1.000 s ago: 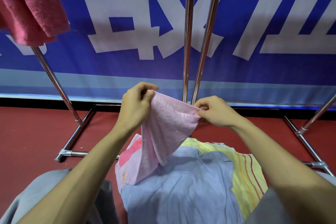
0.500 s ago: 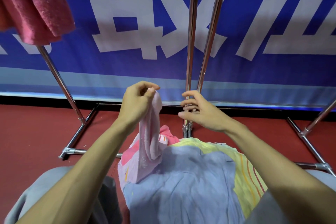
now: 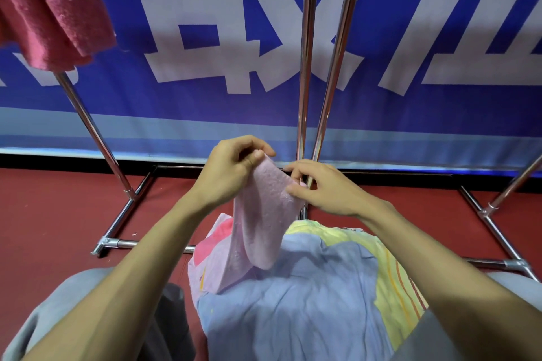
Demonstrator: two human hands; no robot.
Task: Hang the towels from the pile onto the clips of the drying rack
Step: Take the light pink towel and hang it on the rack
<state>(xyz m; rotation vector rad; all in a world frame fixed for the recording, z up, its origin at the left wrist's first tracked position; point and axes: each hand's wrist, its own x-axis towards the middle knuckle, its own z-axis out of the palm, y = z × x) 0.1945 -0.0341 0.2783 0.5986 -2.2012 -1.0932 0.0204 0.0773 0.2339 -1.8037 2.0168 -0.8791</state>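
A blue banner [image 3: 205, 102] with large white characters fills the upper half of the frame, and red floor [image 3: 58, 228] runs below it. The chrome rack [image 3: 305, 67] stands in front. Two of its poles rise through the upper centre, slanted poles sit at the left and right, and base bars frame a stretch of bare floor at mid left. A dark red towel [image 3: 52, 9] hangs in the upper left corner, its lower edge well above the floor.

The pile [image 3: 293, 302] lies at lower centre, with a blue cloth on top and yellow striped and pink edges showing at its right and left sides. The left hand [image 3: 228, 176] is at centre frame, its fingers curled, pinching the top corner of the pink towel [image 3: 261, 220] between thumb and fingertips. The right hand [image 3: 325, 190], just beside it, pinches the towel's right edge between thumb and forefingers, the other fingers loosely spread. The towel hangs folded between the hands, and its rounded lower edge touches the pile. The two centre poles stand just behind the hands. Open floor lies to either side of the forearms.
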